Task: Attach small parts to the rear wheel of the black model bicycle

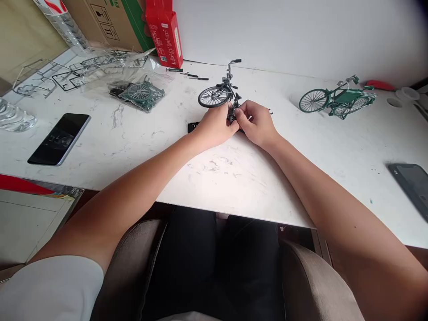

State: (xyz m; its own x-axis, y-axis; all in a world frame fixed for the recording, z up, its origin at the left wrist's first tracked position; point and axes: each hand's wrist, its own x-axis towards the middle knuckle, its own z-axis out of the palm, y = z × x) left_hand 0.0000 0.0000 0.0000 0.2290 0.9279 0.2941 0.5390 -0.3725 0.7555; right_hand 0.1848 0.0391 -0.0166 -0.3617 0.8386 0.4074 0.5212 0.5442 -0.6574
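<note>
A small black model bicycle [214, 96] is held up just above the table, its spoked front wheel and handlebars pointing away from me. My left hand [217, 125] is closed around the frame from the left. From the right, my right hand [257, 120] pinches at the bicycle's middle, near the crank and saddle, thumb and fingers pressed together. Both hands nearly touch and hide the rear part of the bicycle. Behind my left wrist lies a small black piece [192, 127], mostly covered.
A finished green model bicycle [344, 98] stands at the right. To the left are a bagged green kit [142, 94], part frames [36, 80] and a phone [59, 138]. Small tools [194, 76] lie near a red box [163, 35]. A dark-framed device [411, 183] sits far right.
</note>
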